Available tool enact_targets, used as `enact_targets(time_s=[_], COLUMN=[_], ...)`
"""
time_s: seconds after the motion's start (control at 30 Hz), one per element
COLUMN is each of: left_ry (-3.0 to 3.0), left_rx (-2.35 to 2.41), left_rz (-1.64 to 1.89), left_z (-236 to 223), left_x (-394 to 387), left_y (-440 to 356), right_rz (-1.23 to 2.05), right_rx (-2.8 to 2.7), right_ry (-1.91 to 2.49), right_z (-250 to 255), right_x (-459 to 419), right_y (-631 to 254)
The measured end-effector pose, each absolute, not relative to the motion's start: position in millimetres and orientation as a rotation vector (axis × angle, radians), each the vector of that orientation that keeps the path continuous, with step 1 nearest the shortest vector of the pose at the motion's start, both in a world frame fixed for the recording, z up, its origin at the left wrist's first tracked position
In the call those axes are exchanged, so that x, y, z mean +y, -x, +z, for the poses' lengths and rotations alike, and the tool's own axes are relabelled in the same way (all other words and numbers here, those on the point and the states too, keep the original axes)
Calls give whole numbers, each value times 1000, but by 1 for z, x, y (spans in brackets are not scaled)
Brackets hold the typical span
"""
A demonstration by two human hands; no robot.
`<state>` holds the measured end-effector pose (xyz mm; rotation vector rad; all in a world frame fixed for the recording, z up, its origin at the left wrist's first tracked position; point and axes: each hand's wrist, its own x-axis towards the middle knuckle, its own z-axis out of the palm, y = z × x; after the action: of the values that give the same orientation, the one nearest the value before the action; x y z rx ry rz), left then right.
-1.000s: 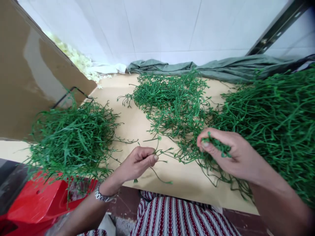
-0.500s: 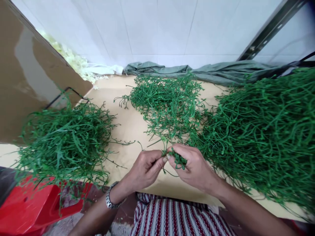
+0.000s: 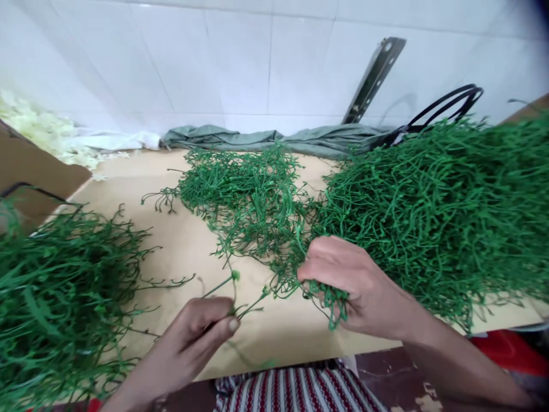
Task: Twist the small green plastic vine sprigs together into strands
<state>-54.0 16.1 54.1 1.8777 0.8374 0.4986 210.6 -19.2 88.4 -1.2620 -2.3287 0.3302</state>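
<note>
Green plastic-looking sprig tips extend from the left hand, whose thumb and finger pinch it near the worktop's front edge; its long axis slants right and toward the back edge. The right hand, fingers curled around a small bunch, is nearer the loose middle pile and the big heap at the worktop's right end. Another heap covers the left front corner. Pale, bare surface lies between the hands. Grey-green cloth runs along the back edge, below a tiled wall bearing a metal strip.
</note>
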Motion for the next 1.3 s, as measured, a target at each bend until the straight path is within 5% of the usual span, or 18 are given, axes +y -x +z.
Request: enact_targets(time_s=[0.33, 0.8, 1.3], left_ry=[-1391, -1043, -1029], left_rx=[881, 976, 1087], left_rz=[535, 1016, 1159], left_z=[34, 20, 14], left_x=[21, 19, 12], left_y=[14, 5, 2], right_rz=[222, 126, 778], right_rx=[-2180, -2349, -2035], right_ry=[1121, 1285, 1294], right_z=[63, 38, 37], right_x=[-14, -10, -3], right_y=[-187, -160, -145])
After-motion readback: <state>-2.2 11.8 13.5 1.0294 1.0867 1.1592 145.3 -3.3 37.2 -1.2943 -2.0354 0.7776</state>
